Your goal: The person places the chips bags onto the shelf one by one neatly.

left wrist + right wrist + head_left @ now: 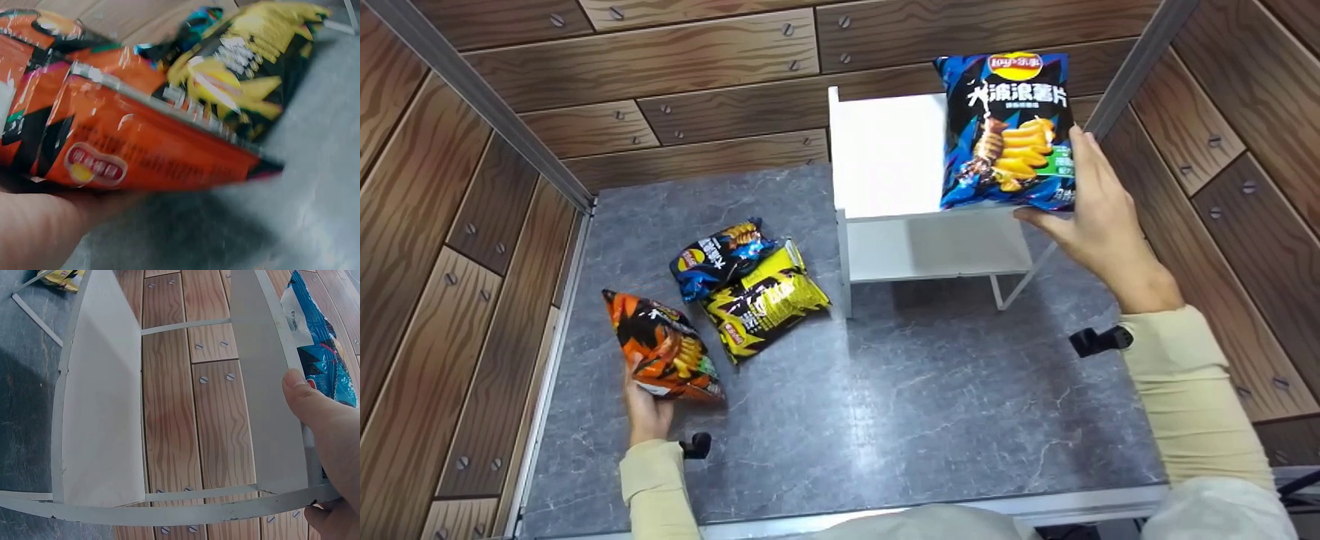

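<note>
A blue-and-black bag of chips [1009,135] is at the right end of the white shelf's upper board. My right hand [1102,210] grips its right side, thumb by the lower edge. In the right wrist view, the thumb [306,391] lies at the shelf's edge beside the blue bag [323,354]. On the left, my left hand [649,401] holds an orange bag of chips [667,349] from below, its fingers mostly hidden. Near it lie a second blue-and-black bag [720,259] and a yellow-and-black bag [769,304], touching each other.
A white two-tier shelf [885,157] stands on the grey marbled table [930,405], right of the loose bags. Its lower board [937,247] lies beneath the upper one. Wood-patterned panels [720,60] wall in the back and sides.
</note>
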A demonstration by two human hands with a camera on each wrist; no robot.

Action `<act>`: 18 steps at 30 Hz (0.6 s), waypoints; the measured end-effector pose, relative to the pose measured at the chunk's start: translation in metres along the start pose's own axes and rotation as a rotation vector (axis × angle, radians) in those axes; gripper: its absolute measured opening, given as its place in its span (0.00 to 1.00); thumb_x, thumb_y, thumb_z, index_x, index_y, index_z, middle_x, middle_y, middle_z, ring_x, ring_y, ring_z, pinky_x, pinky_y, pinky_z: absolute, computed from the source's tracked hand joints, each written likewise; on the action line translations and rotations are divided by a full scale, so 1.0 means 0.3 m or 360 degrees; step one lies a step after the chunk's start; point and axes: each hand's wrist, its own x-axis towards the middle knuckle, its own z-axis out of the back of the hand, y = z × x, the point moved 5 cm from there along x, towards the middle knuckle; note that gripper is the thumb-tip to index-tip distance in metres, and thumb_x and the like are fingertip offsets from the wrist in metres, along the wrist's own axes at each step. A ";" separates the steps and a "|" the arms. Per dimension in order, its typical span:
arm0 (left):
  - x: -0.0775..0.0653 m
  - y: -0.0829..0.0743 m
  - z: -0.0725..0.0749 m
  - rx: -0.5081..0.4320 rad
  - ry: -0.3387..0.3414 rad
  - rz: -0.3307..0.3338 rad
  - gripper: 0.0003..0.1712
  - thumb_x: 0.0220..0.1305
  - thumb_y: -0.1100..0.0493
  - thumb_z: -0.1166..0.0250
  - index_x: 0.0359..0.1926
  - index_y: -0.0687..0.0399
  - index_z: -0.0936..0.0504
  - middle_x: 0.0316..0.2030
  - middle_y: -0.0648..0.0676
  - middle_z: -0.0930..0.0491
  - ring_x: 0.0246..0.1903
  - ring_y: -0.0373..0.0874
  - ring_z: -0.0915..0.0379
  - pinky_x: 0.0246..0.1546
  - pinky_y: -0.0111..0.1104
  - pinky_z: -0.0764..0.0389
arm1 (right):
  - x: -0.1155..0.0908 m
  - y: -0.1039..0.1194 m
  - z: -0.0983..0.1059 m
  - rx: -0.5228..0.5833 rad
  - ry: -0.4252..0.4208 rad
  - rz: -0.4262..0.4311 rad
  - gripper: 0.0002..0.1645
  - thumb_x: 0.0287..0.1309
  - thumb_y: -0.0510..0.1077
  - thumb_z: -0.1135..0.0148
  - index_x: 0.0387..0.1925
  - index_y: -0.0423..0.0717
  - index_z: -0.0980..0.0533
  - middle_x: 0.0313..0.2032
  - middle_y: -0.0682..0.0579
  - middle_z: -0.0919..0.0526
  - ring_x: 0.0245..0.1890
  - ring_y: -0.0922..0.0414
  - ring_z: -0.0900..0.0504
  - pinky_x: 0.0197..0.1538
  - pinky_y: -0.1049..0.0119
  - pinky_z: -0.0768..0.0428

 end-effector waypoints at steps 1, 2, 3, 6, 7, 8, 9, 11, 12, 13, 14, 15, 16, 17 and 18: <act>0.000 0.002 0.007 0.0041 -0.0006 0.0029 0.19 0.78 0.51 0.55 0.66 0.36 0.39 0.44 0.45 0.16 0.42 0.42 0.18 0.41 0.36 0.15 | 0.001 0.000 -0.001 0.0000 0.0001 -0.0002 0.64 0.48 0.47 0.22 0.77 0.42 0.51 0.76 0.39 0.47 0.77 0.42 0.48 0.73 0.39 0.40; 0.001 0.001 0.014 0.0118 -0.0018 0.0050 0.20 0.78 0.51 0.56 0.67 0.36 0.41 0.44 0.44 0.17 0.42 0.40 0.18 0.42 0.34 0.16 | 0.001 0.000 -0.001 0.0004 0.0001 -0.0004 0.64 0.47 0.46 0.22 0.77 0.42 0.51 0.76 0.39 0.46 0.77 0.42 0.48 0.73 0.39 0.40; 0.001 -0.001 0.023 0.0213 -0.0050 0.0073 0.22 0.78 0.50 0.56 0.69 0.38 0.42 0.43 0.42 0.17 0.42 0.38 0.19 0.42 0.33 0.16 | 0.002 0.000 -0.002 0.0005 0.0001 -0.0004 0.64 0.47 0.46 0.22 0.77 0.42 0.51 0.76 0.39 0.46 0.77 0.42 0.48 0.73 0.39 0.40; 0.001 -0.017 0.048 0.0641 -0.0194 0.0131 0.29 0.78 0.46 0.58 0.74 0.43 0.49 0.45 0.39 0.21 0.42 0.33 0.22 0.45 0.27 0.19 | 0.004 -0.001 -0.002 0.0005 0.0003 -0.0006 0.64 0.47 0.46 0.21 0.77 0.41 0.52 0.76 0.39 0.46 0.77 0.42 0.48 0.74 0.40 0.41; 0.000 -0.026 0.053 0.0814 -0.0228 0.0143 0.31 0.78 0.45 0.59 0.76 0.46 0.52 0.49 0.41 0.22 0.45 0.32 0.23 0.48 0.26 0.21 | 0.004 -0.001 -0.002 0.0006 0.0006 -0.0006 0.64 0.47 0.46 0.22 0.77 0.42 0.52 0.77 0.39 0.47 0.77 0.43 0.49 0.74 0.40 0.41; 0.000 -0.035 0.058 0.0971 -0.0256 0.0151 0.33 0.78 0.45 0.61 0.77 0.49 0.55 0.55 0.45 0.24 0.50 0.34 0.25 0.53 0.26 0.23 | 0.004 -0.001 -0.002 0.0007 0.0011 -0.0007 0.65 0.47 0.46 0.22 0.78 0.42 0.52 0.77 0.39 0.47 0.77 0.43 0.49 0.74 0.40 0.42; 0.000 -0.046 0.062 0.1127 -0.0288 0.0149 0.36 0.78 0.45 0.62 0.78 0.53 0.58 0.62 0.51 0.28 0.57 0.37 0.28 0.60 0.28 0.26 | 0.005 -0.002 -0.003 0.0005 0.0016 -0.0009 0.65 0.47 0.47 0.22 0.78 0.42 0.52 0.77 0.40 0.47 0.78 0.43 0.49 0.74 0.40 0.42; 0.000 -0.070 0.062 0.1422 -0.0325 0.0103 0.38 0.78 0.45 0.66 0.79 0.59 0.63 0.73 0.61 0.43 0.70 0.46 0.40 0.72 0.34 0.38 | 0.006 -0.003 -0.003 0.0006 0.0025 -0.0016 0.65 0.47 0.47 0.22 0.78 0.42 0.52 0.77 0.40 0.48 0.78 0.43 0.49 0.74 0.40 0.42; 0.000 -0.082 0.059 0.1557 -0.0346 0.0071 0.39 0.78 0.45 0.67 0.78 0.61 0.65 0.77 0.64 0.52 0.75 0.50 0.49 0.76 0.38 0.45 | 0.006 -0.003 -0.003 0.0006 0.0028 -0.0019 0.65 0.48 0.47 0.22 0.78 0.43 0.53 0.77 0.40 0.48 0.78 0.43 0.49 0.74 0.40 0.42; 0.002 -0.093 0.056 0.1686 -0.0373 0.0012 0.39 0.78 0.46 0.66 0.78 0.63 0.66 0.78 0.65 0.57 0.77 0.53 0.57 0.78 0.42 0.51 | 0.006 -0.004 -0.003 0.0005 0.0030 -0.0022 0.65 0.48 0.47 0.22 0.78 0.43 0.53 0.77 0.40 0.48 0.78 0.43 0.49 0.74 0.40 0.42; 0.002 -0.105 0.049 0.1819 -0.0404 -0.0058 0.39 0.78 0.47 0.65 0.78 0.64 0.66 0.78 0.66 0.61 0.78 0.57 0.63 0.79 0.45 0.56 | 0.006 -0.004 -0.003 0.0005 0.0032 -0.0026 0.65 0.48 0.47 0.22 0.78 0.43 0.53 0.77 0.40 0.48 0.78 0.43 0.49 0.74 0.40 0.42; 0.000 -0.114 0.040 0.1969 -0.0441 -0.0130 0.39 0.78 0.48 0.63 0.78 0.64 0.66 0.78 0.67 0.63 0.78 0.61 0.66 0.78 0.48 0.59 | 0.005 -0.005 -0.002 0.0006 0.0030 -0.0028 0.65 0.48 0.47 0.22 0.78 0.43 0.53 0.77 0.40 0.48 0.78 0.43 0.49 0.74 0.40 0.42; -0.001 -0.120 0.029 0.2100 -0.0467 -0.0190 0.39 0.77 0.49 0.62 0.78 0.63 0.65 0.78 0.68 0.63 0.77 0.63 0.66 0.78 0.51 0.60 | 0.005 -0.005 -0.003 0.0007 0.0030 -0.0029 0.65 0.47 0.46 0.22 0.78 0.43 0.53 0.77 0.40 0.48 0.78 0.43 0.49 0.74 0.40 0.42; -0.004 -0.123 0.015 0.2231 -0.0483 -0.0272 0.40 0.77 0.50 0.59 0.78 0.63 0.63 0.77 0.69 0.61 0.77 0.65 0.65 0.78 0.53 0.60 | 0.004 -0.004 -0.003 0.0009 0.0029 -0.0030 0.65 0.47 0.46 0.22 0.78 0.43 0.53 0.77 0.40 0.48 0.77 0.43 0.49 0.74 0.40 0.42; -0.007 -0.123 -0.003 0.2349 -0.0486 -0.0347 0.40 0.76 0.51 0.57 0.78 0.64 0.61 0.77 0.70 0.61 0.76 0.67 0.65 0.77 0.55 0.60 | 0.003 -0.004 -0.004 0.0011 0.0029 -0.0030 0.65 0.48 0.46 0.22 0.78 0.43 0.53 0.77 0.40 0.48 0.77 0.43 0.49 0.74 0.39 0.41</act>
